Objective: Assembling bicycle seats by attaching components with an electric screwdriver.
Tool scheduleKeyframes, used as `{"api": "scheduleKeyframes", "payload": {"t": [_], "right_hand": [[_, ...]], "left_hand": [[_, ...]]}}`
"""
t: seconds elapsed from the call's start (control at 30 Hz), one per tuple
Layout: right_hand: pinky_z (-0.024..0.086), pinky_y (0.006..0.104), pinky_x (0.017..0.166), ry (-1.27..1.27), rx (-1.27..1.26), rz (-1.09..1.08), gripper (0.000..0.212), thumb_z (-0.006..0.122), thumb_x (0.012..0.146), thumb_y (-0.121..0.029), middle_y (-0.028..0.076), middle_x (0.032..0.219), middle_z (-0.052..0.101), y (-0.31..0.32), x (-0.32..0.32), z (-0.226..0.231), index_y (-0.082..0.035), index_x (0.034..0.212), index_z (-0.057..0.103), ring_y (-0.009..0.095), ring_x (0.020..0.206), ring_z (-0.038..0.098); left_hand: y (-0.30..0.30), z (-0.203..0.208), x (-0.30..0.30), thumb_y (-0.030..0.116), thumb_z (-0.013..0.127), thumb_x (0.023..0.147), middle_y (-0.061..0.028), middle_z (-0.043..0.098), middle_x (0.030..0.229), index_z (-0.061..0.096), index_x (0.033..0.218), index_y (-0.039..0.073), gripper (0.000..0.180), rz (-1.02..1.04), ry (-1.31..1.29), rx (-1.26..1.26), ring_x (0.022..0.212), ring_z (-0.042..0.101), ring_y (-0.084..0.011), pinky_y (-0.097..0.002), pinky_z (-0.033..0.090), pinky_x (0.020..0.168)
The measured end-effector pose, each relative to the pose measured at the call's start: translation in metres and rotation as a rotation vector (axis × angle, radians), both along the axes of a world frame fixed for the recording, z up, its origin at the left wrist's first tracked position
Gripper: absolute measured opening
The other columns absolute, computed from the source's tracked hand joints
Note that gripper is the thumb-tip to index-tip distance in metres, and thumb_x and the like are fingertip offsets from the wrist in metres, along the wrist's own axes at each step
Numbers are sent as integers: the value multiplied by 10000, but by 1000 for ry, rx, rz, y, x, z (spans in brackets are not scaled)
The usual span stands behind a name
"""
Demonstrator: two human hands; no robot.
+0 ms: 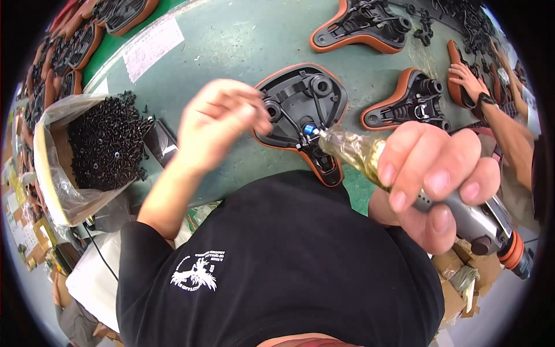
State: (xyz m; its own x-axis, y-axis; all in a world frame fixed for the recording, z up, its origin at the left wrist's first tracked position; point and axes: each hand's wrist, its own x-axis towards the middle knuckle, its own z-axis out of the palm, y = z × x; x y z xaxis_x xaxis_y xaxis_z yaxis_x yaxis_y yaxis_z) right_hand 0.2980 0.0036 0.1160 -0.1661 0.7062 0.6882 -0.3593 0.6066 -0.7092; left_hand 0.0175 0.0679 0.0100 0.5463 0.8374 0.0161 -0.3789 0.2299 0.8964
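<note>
A bicycle saddle (295, 107) lies upside down on the bench, showing its black frame, springs and brown edge. In my right hand (439, 179) is a silver pneumatic screwdriver (462, 222), its front part wrapped in clear yellowish film. The blue tip (310, 129) of the tool is over the middle of the saddle's underside; whether it touches a screw cannot be made out. My left hand (219, 118) hovers at the saddle's left side, beside a spring. Motion blurs its bent fingers, and anything between them is hidden.
At left stands a plastic-lined box (55, 168) full of black screws. More upturned saddles lie at right (399, 104) and at the back (361, 29). Another person's hand (467, 81) rests on a saddle at far right. A paper sheet (151, 49) lies at back left.
</note>
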Motion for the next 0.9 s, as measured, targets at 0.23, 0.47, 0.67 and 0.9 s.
{"api": "scheduleKeyframes", "payload": {"t": [0.23, 0.47, 0.67, 0.9], "right_hand": [[614, 368, 729, 11, 105, -44, 295, 659, 940, -71, 125, 1141, 625, -14, 16, 1, -83, 1199, 519, 183, 766, 697], [619, 389, 722, 46, 42, -94, 351, 680, 936, -34, 148, 1116, 679, -21, 18, -6, -103, 1235, 509, 194, 767, 708], [601, 425, 749, -135, 33, -148, 386, 638, 944, -4, 177, 1172, 646, -19, 20, -2, -98, 1288, 490, 204, 783, 686], [563, 483, 871, -267, -60, -280, 344, 586, 974, 20, 212, 1143, 609, 13, 3, -24, -72, 1288, 478, 229, 806, 635]], "left_hand": [[-19, -7, 69, -60, 716, 975, -180, 732, 1092, 746, 1169, -68, 197, -221, -389, -160, 919, 758, -249, -362, 641, 835], [1, -1, 71, 36, 717, 1010, -168, 734, 1076, 746, 1188, -64, 206, -394, -243, -124, 889, 757, -226, -329, 634, 791], [70, 14, 76, 265, 873, 855, -141, 708, 1214, 691, 1254, -7, 516, -246, 325, 1077, 1145, 690, -341, -451, 550, 1010], [122, -27, 90, 177, 897, 729, -140, 629, 1421, 675, 1310, 75, 630, -458, 523, 1083, 1273, 641, -355, -445, 534, 1073]]}}
